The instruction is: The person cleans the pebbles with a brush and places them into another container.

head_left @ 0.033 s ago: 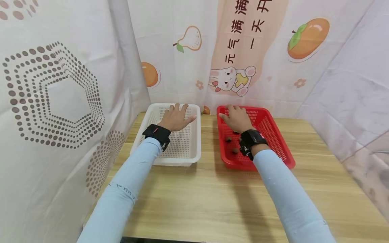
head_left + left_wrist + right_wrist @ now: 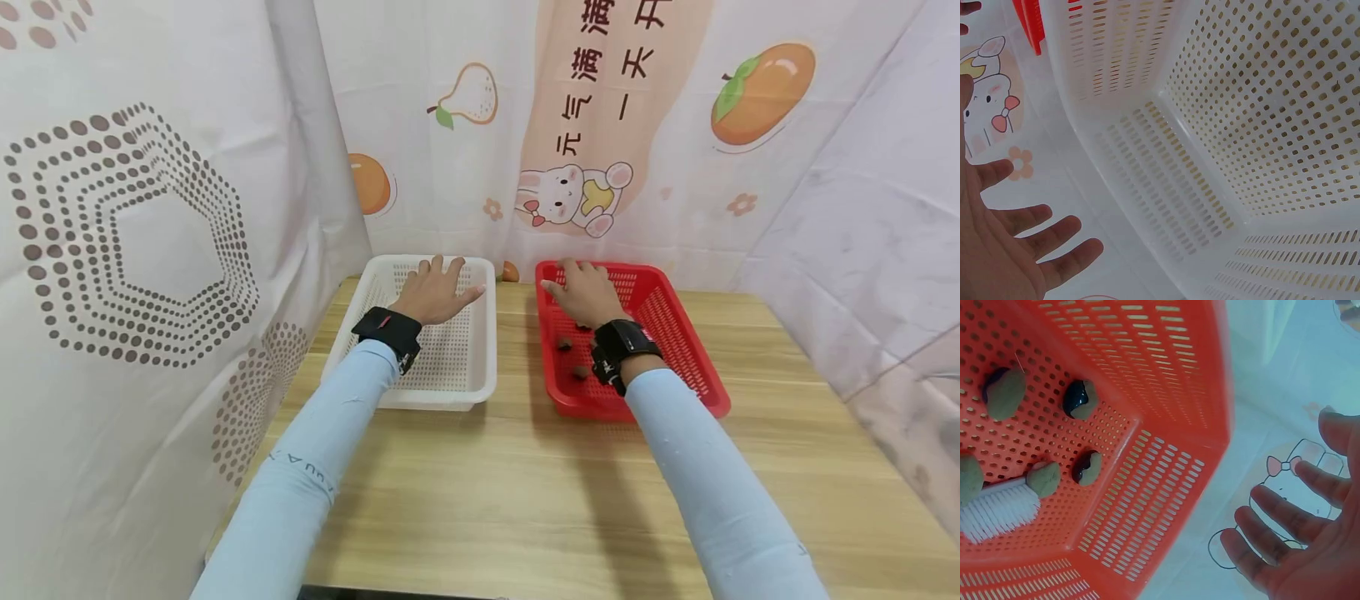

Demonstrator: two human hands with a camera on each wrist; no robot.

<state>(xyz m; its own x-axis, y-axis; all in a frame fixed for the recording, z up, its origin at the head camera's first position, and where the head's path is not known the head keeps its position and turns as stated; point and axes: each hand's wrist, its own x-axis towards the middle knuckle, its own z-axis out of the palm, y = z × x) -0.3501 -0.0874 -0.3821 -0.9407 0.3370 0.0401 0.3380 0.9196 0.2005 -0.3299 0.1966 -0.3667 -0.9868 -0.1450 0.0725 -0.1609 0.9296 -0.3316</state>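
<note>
My left hand (image 2: 432,293) is held over the white plastic basket (image 2: 482,385), fingers spread and holding nothing. In the left wrist view the basket's slotted wall (image 2: 1116,56) and perforated floor show bare. Over the red plastic basket (image 2: 712,408) is my right hand (image 2: 588,293), its fingers loosely extended around nothing. Inside that basket, the right wrist view shows several rounded tan-brown pieces (image 2: 1007,397), some with a glossy black patch (image 2: 1075,399). Among them lies a brush with white bristles (image 2: 1000,509). My hand and wrist hide part of these in the head view.
Both baskets stand side by side on a wood-grain table (image 2: 480,483), with a gap between them. A printed curtain (image 2: 435,192) hangs just behind them. Another white patterned curtain (image 2: 172,250) borders the left side, and a pale marbled sheet (image 2: 862,250) the right.
</note>
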